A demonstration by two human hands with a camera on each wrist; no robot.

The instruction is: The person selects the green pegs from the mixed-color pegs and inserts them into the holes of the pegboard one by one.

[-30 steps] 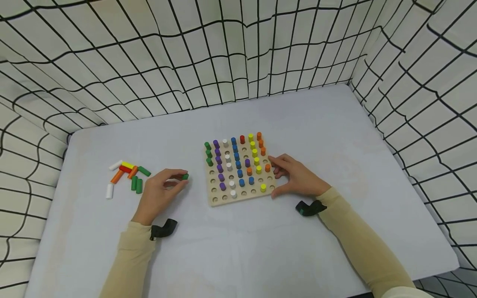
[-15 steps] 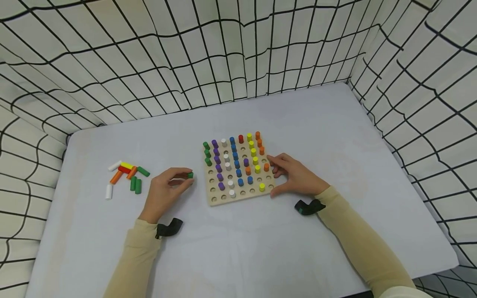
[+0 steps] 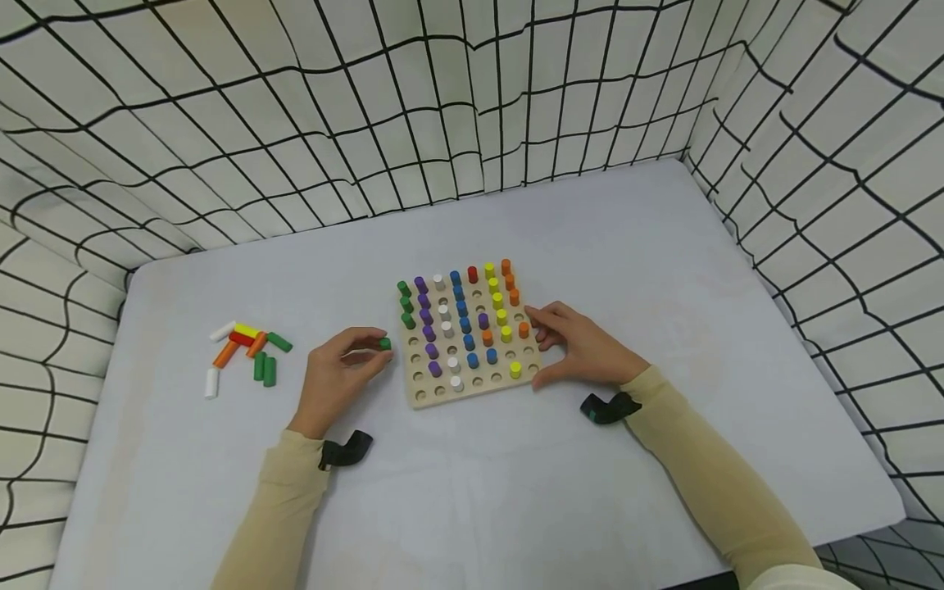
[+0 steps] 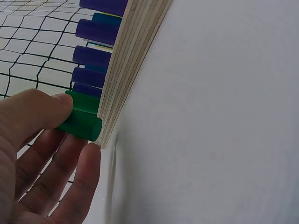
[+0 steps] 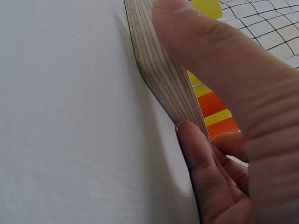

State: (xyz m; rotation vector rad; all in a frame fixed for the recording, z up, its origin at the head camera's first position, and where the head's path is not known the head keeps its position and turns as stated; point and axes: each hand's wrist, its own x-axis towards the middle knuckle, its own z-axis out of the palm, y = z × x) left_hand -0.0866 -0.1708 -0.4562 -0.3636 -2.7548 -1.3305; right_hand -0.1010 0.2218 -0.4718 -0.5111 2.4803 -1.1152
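Observation:
My left hand [image 3: 335, 377] pinches a green peg [image 3: 386, 343] between thumb and fingers, just left of the wooden pegboard [image 3: 472, 391]. In the left wrist view the held peg [image 4: 81, 125] lies in front of the board's layered edge [image 4: 126, 60]. Upright pegs stand in the board in columns: green at the left, then purple, white, blue, and yellow and orange at the right. Several holes are bare. My right hand [image 3: 586, 348] grips the board's near right corner, thumb and fingers against its edges; in the right wrist view the thumb [image 5: 210, 46] hides part of it.
Loose pegs lie left of the left hand, among them a red peg [image 3: 240, 338], a yellow peg [image 3: 247, 329] and a lone white peg [image 3: 211, 383]. A white cloth [image 3: 472, 492] covers the table. Black wire mesh [image 3: 472, 106] stands around the back and sides.
My left hand has moved right with the green peg, closer to the board's left edge. The right hand keeps its hold on the board. The view has shifted slightly.

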